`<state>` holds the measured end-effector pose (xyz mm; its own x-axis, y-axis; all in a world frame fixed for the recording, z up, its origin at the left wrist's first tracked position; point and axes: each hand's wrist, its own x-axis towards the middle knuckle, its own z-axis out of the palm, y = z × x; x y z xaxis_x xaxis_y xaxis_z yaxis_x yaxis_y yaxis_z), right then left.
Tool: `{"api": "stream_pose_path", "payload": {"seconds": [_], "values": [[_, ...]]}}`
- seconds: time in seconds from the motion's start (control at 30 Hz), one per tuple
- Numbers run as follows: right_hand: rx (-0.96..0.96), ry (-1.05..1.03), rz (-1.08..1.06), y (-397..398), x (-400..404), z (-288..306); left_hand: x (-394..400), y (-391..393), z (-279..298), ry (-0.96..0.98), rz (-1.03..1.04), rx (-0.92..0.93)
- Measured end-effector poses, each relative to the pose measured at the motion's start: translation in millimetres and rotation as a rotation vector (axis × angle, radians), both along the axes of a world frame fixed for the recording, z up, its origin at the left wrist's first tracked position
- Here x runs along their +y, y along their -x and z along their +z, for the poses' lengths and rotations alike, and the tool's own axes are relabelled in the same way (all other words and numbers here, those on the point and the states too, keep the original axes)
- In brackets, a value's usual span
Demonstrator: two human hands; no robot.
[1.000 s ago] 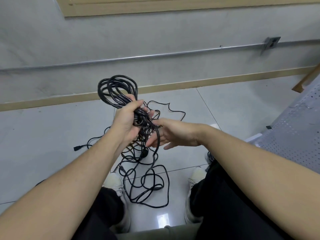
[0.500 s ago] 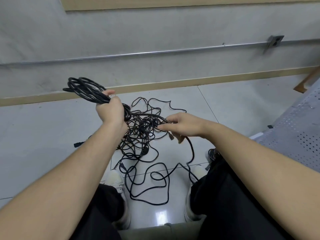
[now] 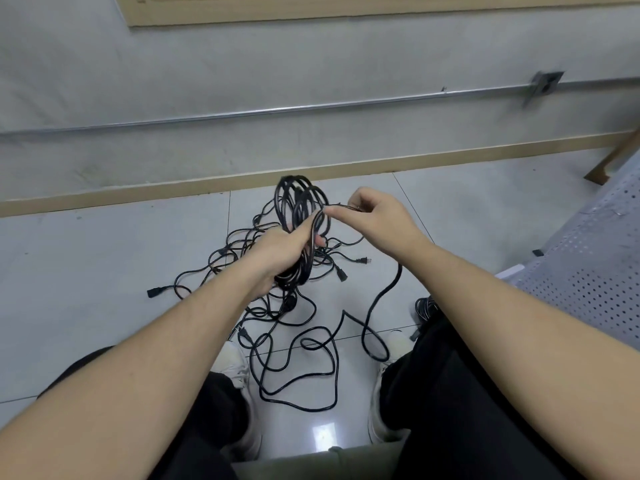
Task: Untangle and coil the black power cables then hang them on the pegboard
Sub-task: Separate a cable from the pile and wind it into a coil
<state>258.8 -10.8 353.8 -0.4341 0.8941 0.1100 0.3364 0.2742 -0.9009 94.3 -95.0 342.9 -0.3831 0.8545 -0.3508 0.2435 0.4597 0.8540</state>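
- Tiled floor (image 3: 104,271) holds the loose tangle (image 3: 298,341), six o'clock.
- My left hand (image 3: 280,251) grips the coil (image 3: 301,209); limp, light, springy, I judge.
- My right hand (image 3: 374,216) pinches a strand (image 3: 341,206), two o'clock of the coil; grip there.

No readable text

No words, labels, brands or numbers could be read anywhere; the cables (image 3: 301,209), the wall (image 3: 242,81) and the perforated panel (image 3: 588,271) bore no legible marks.
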Motion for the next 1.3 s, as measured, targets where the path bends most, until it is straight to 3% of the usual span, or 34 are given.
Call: {"api": "stream_pose_path", "payload": {"seconds": [0.13, 0.3, 0.5, 0.7, 0.97, 1.13, 1.3], "values": [[-0.096, 0.08, -0.084, -3, 3, 0, -2, -13, 4, -0.012, 0.021, -0.13], [-0.17, 0.037, -0.082, -3, 1, 3, -3, -9, -7, 0.025, -0.166, -0.031], [0.058, 0.156, 0.018, -8, 6, 6, -5, -5, -9, 0.047, -0.178, -0.007], [-0.078, 0.017, -0.198, -13, 7, 9, -11, -6, 1, 0.001, -0.312, -0.276], [0.332, 0.666, 0.072, -2, -3, 16, -15, -9, -2, -0.028, -0.359, -0.489], [0.343, 0.7, 0.043, 1, -4, 19, -18, -20, 3, -0.069, -0.342, -0.483], [0.396, 0.736, -0.014, 4, -2, 18, -14, -21, 3, -0.207, -0.376, -0.314]]}}
